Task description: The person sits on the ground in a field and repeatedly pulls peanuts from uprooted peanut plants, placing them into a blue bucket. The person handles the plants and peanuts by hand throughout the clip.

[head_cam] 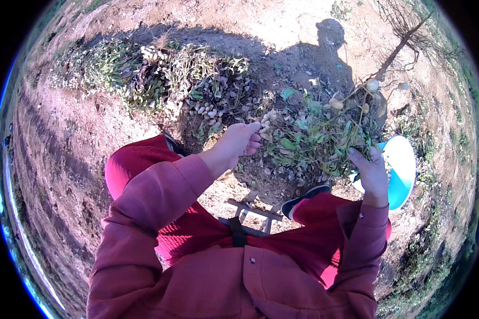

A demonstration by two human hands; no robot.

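Observation:
In front of me my right hand (368, 169) grips the stems of a leafy peanut plant (311, 139), whose foliage spreads over the ground to the hand's left. Several peanut pods (336, 103) hang on its stems above that hand. My left hand (239, 144) has its fingers curled, with thumb and forefinger pinched at the cluster of pale pods (268, 119) on the plant's left side; whether a pod is between them cannot be told. A light blue and white basin (401, 171) stands just beyond my right hand, partly hidden by it.
A heap of pulled peanut plants (187, 71) with pods (207, 111) lies at the upper left. A dry branch (401, 42) lies at the upper right. A low metal-framed seat (255, 211) shows between my legs. My shoes (303, 199) flank the work area on bare soil.

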